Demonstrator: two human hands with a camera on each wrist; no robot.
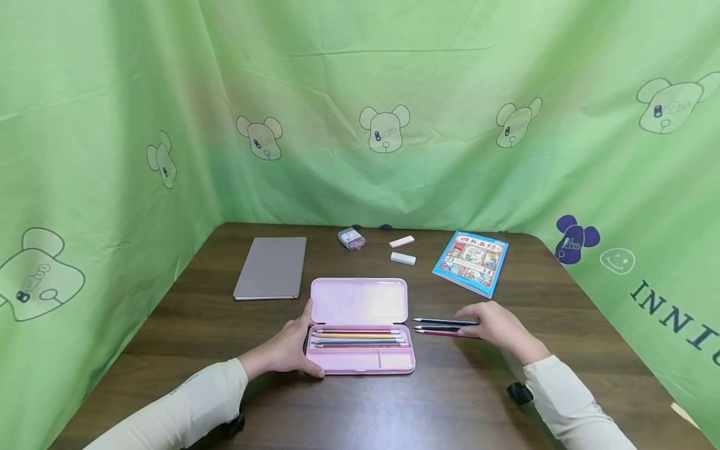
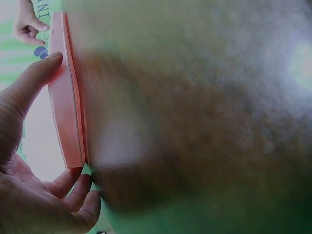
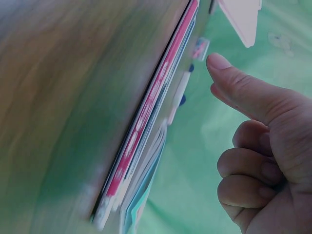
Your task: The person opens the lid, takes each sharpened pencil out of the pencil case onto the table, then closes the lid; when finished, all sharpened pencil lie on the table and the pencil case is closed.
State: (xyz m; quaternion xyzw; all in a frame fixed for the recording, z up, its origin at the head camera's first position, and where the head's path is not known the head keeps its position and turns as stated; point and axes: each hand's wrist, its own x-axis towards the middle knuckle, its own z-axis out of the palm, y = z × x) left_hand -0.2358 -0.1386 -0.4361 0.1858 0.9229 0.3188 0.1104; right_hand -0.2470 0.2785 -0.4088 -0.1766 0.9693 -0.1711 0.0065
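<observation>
A pink pencil case (image 1: 360, 359) lies with its lid (image 1: 359, 301) raised, and several pencils (image 1: 360, 339) lie side by side in its back compartment. My left hand (image 1: 287, 347) holds the case's left end, thumb (image 2: 41, 70) on the front wall and fingers around the end. Right of the case, three pencils (image 1: 435, 332), two dark and one red, lie on the table. Over their right ends hovers my right hand (image 1: 497, 325). In the right wrist view its thumb and forefinger are extended, the other fingers curled, apart from the red pencil (image 3: 141, 117).
A grey notebook (image 1: 271, 269) lies at the back left. Behind the case are a small clear box (image 1: 351, 239) and two whitish erasers, one pinkish (image 1: 402, 241) and one white (image 1: 403, 259). A blue-edged book (image 1: 471, 262) is at the back right. Green cloth (image 1: 320, 175) hangs around the table.
</observation>
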